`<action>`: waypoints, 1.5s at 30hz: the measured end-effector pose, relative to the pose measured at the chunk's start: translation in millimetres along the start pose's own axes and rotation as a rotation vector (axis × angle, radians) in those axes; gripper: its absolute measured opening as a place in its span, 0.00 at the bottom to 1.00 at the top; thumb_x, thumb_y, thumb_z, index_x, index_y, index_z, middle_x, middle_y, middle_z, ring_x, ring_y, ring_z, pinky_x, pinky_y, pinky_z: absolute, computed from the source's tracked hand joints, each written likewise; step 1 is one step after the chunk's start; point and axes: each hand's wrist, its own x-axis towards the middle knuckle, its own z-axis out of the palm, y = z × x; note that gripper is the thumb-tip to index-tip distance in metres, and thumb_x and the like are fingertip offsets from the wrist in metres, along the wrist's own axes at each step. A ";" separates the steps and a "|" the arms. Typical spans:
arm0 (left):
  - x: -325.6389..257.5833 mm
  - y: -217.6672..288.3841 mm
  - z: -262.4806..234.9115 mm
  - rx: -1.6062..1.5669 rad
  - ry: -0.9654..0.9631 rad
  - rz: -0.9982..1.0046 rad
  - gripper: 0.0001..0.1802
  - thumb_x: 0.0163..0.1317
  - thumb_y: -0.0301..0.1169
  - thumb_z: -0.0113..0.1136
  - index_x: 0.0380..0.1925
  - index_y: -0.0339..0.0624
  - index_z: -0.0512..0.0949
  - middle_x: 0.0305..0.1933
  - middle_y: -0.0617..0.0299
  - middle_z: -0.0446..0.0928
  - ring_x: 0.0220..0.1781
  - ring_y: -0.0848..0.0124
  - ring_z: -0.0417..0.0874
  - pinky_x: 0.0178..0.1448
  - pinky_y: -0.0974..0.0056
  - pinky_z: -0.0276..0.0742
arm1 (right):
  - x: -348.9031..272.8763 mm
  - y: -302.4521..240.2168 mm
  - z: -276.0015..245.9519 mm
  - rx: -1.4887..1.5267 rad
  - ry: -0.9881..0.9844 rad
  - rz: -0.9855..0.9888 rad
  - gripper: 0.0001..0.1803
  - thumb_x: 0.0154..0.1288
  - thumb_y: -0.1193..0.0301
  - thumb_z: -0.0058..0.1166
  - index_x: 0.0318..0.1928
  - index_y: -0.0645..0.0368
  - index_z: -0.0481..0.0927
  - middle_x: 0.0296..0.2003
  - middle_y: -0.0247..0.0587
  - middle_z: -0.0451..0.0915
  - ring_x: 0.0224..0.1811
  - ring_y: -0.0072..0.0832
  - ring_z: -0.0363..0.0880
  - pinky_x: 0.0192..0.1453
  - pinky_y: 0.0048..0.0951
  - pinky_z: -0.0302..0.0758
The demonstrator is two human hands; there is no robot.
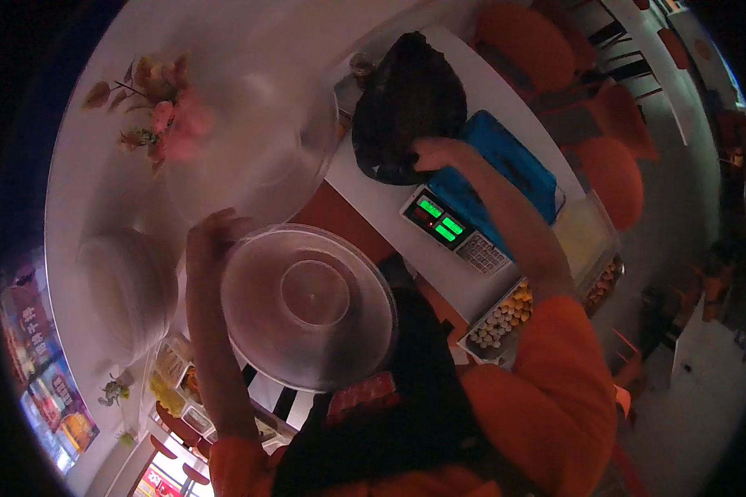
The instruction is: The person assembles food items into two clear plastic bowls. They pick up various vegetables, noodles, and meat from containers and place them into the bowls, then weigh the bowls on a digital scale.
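Observation:
My right hand (441, 155) reaches across the table and is closed on the lower edge of a bulky black plastic bag (410, 103). Just below that hand stands a digital scale (443, 224) with a lit green display. A blue tray-like thing (506, 161) lies under my right forearm. My left hand (211, 240) is closed at the rim of a large clear round plastic bowl (311, 302), which is in front of my body; its fingertips are dim and partly hidden. A second big clear round piece (261, 149), hazy in the picture, reaches up beyond the left hand.
Stacked clear round bowls (128, 290) and pink artificial flowers (174, 124) are at the left. A small jar (361, 66) stands beside the bag. Trays of ball-shaped food (501, 319) sit near my right elbow. Orange chairs (605, 182) stand beyond the table at the right.

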 end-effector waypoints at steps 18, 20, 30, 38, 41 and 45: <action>43.5 7.2 -12.0 0.017 0.066 -0.220 0.10 0.55 0.27 0.55 0.35 0.32 0.73 0.29 0.46 0.78 0.24 0.62 0.78 0.29 0.61 0.77 | 140.2 68.3 68.4 -0.434 0.930 0.093 0.18 0.61 0.72 0.42 0.48 0.63 0.79 0.55 0.62 0.71 0.59 0.50 0.69 0.66 0.44 0.62; 34.9 7.4 -3.9 0.095 0.095 -0.110 0.09 0.55 0.27 0.56 0.34 0.32 0.73 0.28 0.47 0.78 0.23 0.62 0.77 0.28 0.61 0.76 | 131.5 59.0 62.3 -0.481 0.866 0.074 0.19 0.62 0.73 0.40 0.50 0.63 0.78 0.55 0.62 0.71 0.59 0.51 0.68 0.67 0.45 0.60; 46.6 3.9 12.3 -0.091 -0.033 -0.295 0.07 0.54 0.28 0.55 0.29 0.35 0.74 0.26 0.54 0.76 0.21 0.66 0.75 0.26 0.63 0.73 | 130.3 109.0 29.4 -0.170 0.918 -0.079 0.18 0.66 0.66 0.42 0.52 0.57 0.77 0.54 0.50 0.74 0.57 0.45 0.71 0.63 0.43 0.66; 69.3 -11.3 -7.1 0.059 -0.075 -0.162 0.09 0.54 0.29 0.55 0.32 0.33 0.76 0.26 0.57 0.75 0.25 0.67 0.77 0.24 0.64 0.74 | 22.1 13.8 -49.4 0.249 0.767 0.240 0.16 0.59 0.59 0.55 0.44 0.53 0.81 0.45 0.50 0.80 0.49 0.43 0.78 0.53 0.38 0.74; 81.8 -23.2 -17.7 0.027 -0.114 -0.210 0.11 0.54 0.28 0.55 0.33 0.31 0.76 0.26 0.57 0.74 0.25 0.67 0.78 0.24 0.63 0.75 | 29.3 36.4 -48.0 0.256 0.862 0.187 0.16 0.57 0.61 0.57 0.44 0.54 0.81 0.42 0.51 0.80 0.46 0.45 0.79 0.50 0.38 0.75; 86.4 -23.8 -9.4 0.107 -0.034 -0.192 0.12 0.53 0.28 0.55 0.35 0.30 0.76 0.25 0.57 0.73 0.25 0.65 0.78 0.25 0.62 0.77 | 27.0 40.3 -43.5 0.254 1.042 0.083 0.15 0.54 0.66 0.58 0.43 0.57 0.81 0.39 0.53 0.81 0.44 0.46 0.80 0.48 0.37 0.76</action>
